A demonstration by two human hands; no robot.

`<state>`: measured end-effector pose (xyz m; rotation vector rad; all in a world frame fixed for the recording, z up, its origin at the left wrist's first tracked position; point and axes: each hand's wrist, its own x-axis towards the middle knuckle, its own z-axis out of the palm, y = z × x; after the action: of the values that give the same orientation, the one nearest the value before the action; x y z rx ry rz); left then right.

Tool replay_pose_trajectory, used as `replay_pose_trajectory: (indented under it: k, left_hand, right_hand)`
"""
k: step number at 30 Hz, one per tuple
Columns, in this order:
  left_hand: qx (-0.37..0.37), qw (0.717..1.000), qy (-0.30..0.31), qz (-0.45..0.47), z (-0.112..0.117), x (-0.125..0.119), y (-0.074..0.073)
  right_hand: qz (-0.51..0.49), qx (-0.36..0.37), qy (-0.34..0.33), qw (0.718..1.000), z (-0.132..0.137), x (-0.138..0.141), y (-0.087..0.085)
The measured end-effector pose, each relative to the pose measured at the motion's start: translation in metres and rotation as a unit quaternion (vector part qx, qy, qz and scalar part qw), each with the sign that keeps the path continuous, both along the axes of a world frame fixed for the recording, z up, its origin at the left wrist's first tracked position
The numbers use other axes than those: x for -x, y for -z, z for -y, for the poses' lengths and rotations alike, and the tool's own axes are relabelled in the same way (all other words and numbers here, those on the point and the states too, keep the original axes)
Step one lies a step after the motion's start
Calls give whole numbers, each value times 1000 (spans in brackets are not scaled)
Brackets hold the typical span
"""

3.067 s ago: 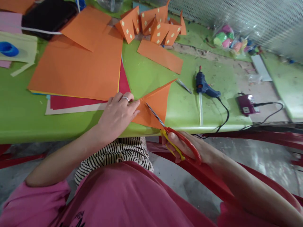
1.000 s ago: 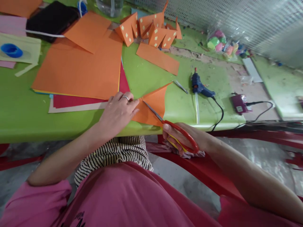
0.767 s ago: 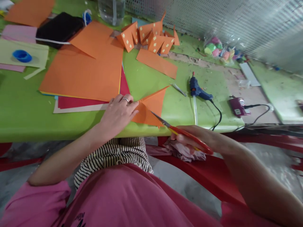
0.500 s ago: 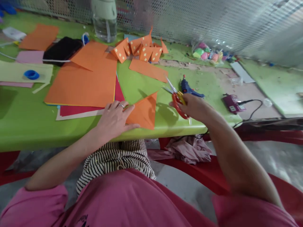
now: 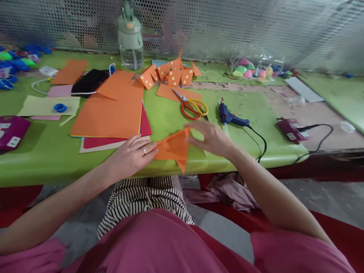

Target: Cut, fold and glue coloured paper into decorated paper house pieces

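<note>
A folded piece of orange paper (image 5: 172,146) with a pointed shape lies at the table's front edge, one corner hanging downward. My left hand (image 5: 132,155), a ring on one finger, grips its left end; the thumb is hidden. At the upper right corner of the paper, my right hand (image 5: 212,138) has thumb and forefinger around the tip, somewhat blurred. Scissors (image 5: 195,108) with one red and one yellow handle rest just beyond that hand, their blades over a flat orange strip (image 5: 167,92). To their right lies a blue glue gun (image 5: 231,115).
A stack of coloured paper (image 5: 113,113) lies left, near a black phone (image 5: 89,81). Behind are dotted orange paper pieces (image 5: 173,72), a water bottle (image 5: 131,41) and a bag of coloured pieces (image 5: 253,70). Purple power boxes (image 5: 292,131) (image 5: 13,132) stand at both sides.
My right hand has let go of the scissors, which now lie farther back on the table, and has come to the orange paper's corner. The paper is now tilted. The view has shifted.
</note>
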<state>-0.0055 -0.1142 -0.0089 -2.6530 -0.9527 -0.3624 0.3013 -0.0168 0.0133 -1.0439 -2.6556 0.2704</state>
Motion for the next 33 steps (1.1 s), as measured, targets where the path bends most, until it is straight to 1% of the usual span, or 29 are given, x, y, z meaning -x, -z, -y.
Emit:
replay_pose_trajectory:
  k: [1, 2, 4, 6, 9, 12, 14, 17, 19, 20, 22, 24, 25, 27, 28, 29, 30, 31, 32, 33]
  left_hand:
    - [-12, 1000, 10, 3, 1, 5, -2]
    - [-21, 1000, 18, 4, 2, 10, -4]
    - [-32, 999, 23, 0, 4, 20, -8]
    - [-43, 999, 14, -7, 7, 27, -11]
    - [-41, 999, -9, -4, 13, 27, -9]
    - [-14, 1000, -19, 14, 23, 18, -1]
    - [-4, 999, -17, 36, 30, 9, 7]
    - [-7, 998, -30, 60, 35, -6, 15]
    - [-22, 997, -51, 62, 34, -14, 14]
    - [-30, 996, -59, 62, 32, -17, 10]
    - [-38, 995, -57, 66, 27, -21, -7]
    - [-10, 996, -42, 77, 21, -22, -31]
    - [8, 995, -44, 91, 18, -22, -43]
    - [38, 989, -73, 120, 11, -21, -64]
    - [50, 986, -99, 123, 8, -21, -70]
    - [56, 982, -131, 124, 4, -20, -72]
    - [59, 977, -168, 119, 1, -18, -69]
    - [54, 971, -203, 115, -2, -14, -63]
    - [44, 967, -228, 108, -6, -9, -53]
    - [43, 965, -241, 90, -8, -2, -42]
  right_hand:
    - [-9, 26, -61, 998, 18, -6, 5]
    - [-15, 28, -87, 996, 35, -10, 11]
    - [-15, -26, -86, 996, 64, -11, 25]
    - [-12, -82, -59, 995, 84, -4, 37]
    - [-16, -147, -43, 988, 97, 14, 48]
    - [-13, -178, -59, 982, 98, 27, 48]
    - [-5, -181, -60, 982, 95, 31, 46]
    - [12, -171, -36, 985, 86, 31, 39]
    - [15, -162, -16, 987, 80, 28, 32]
    - [12, -156, -5, 988, 78, 27, 27]
    - [-7, -155, 22, 988, 74, 24, 13]
    - [-37, -175, 52, 982, 71, 22, -5]
    - [-53, -194, 65, 977, 69, 22, -14]
    - [-78, -246, 89, 962, 64, 22, -30]
    - [-82, -269, 102, 954, 61, 22, -36]
    - [-82, -287, 117, 947, 57, 22, -39]
    - [-80, -298, 135, 942, 53, 21, -41]
    - [-75, -300, 152, 939, 49, 21, -40]
    - [-73, -294, 166, 939, 46, 20, -38]
    - [-74, -285, 173, 940, 42, 19, -35]
